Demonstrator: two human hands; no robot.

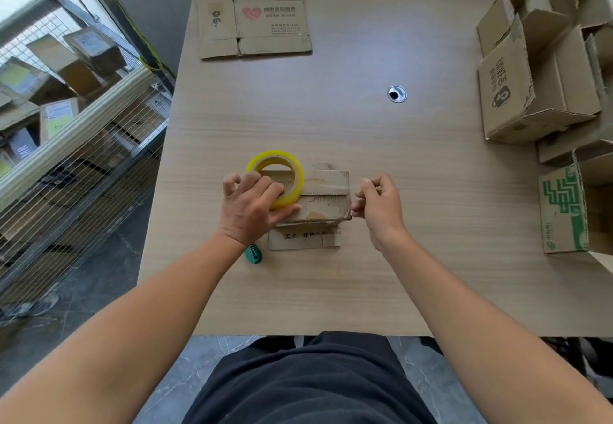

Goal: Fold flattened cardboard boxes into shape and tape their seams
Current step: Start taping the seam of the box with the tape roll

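Note:
A small folded cardboard box (326, 198) sits near the table's front middle, flaps shut on top. My left hand (253, 206) grips a yellow tape roll (292, 171) that rests on the box's left part. A clear strip of tape runs from the roll across the box top toward its right edge. My right hand (378, 203) is at that right edge with curled fingers pinching the tape end. A flattened cardboard box (255, 24) with a red heart print lies at the far left of the table.
A green oval object (253, 254) lies on the table under my left wrist. Several folded open boxes (544, 85) crowd the table's right side. A metal cable hole (396, 94) is set in the tabletop (331, 118). A wire cage cart (76, 138) with parcels stands left.

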